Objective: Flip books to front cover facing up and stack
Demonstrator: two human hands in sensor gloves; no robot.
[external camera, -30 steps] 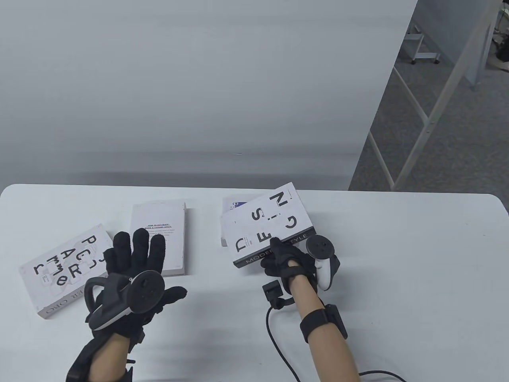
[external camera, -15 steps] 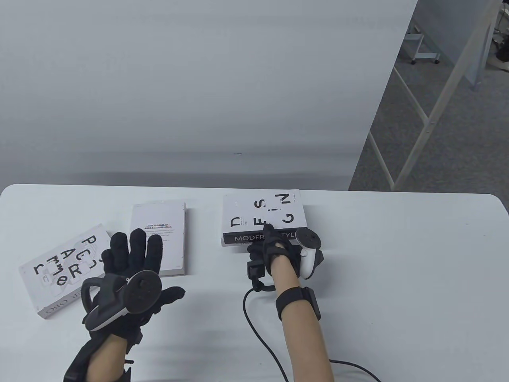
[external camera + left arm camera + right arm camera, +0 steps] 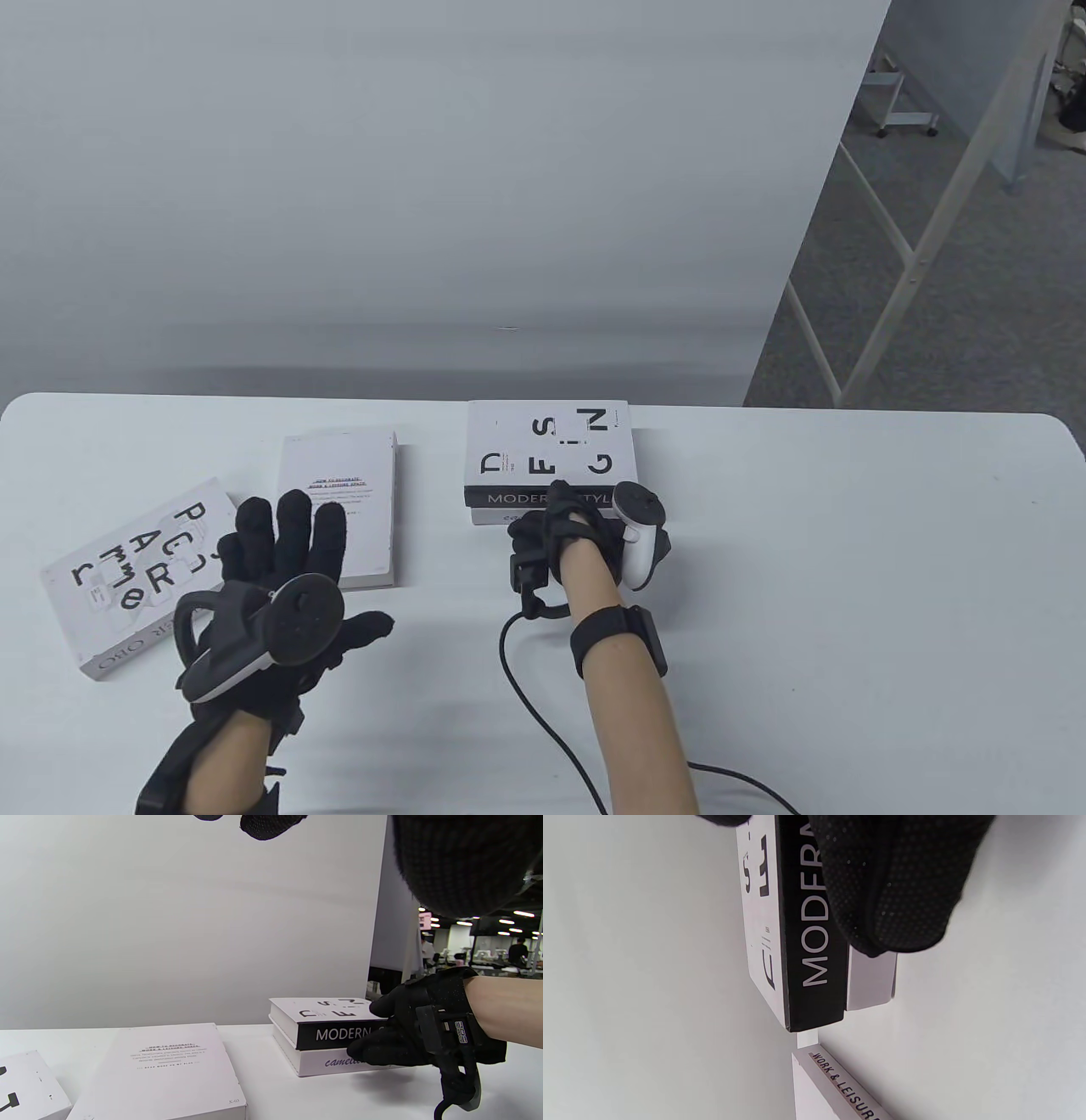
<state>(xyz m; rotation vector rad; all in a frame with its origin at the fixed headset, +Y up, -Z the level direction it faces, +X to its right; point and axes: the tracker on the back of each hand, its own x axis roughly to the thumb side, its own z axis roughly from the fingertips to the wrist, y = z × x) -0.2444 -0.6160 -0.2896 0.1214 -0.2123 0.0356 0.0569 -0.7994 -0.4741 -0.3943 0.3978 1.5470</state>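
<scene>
At the lower left of the table view a white book with scattered black letters (image 3: 140, 573) lies at a slant on the white table (image 3: 848, 552), its spine toward the bottom edge of the frame. Just right of it the left hand (image 3: 284, 586) rests palm down with its fingers spread apart, gripping nothing; its fingertips (image 3: 293, 509) overlap the near end of a second white book (image 3: 344, 501), which lies flat showing a cover with only a few small lines of text (whether the fingers press on it or hover just above cannot be told). Right of centre, near the far edge of the table, two books sit stacked: the top book (image 3: 550, 454) lies with its large black letters facing up and a black spine reading MODERN toward the viewer, and the bottom book (image 3: 314, 1063) is white, its edges almost in line with the one above. The right hand (image 3: 568, 539) is against the near side of this stack, thumb on the top cover's near edge and fingers curled against the two spines. A black cable (image 3: 543, 713) trails from that wrist toward the bottom edge.
</scene>
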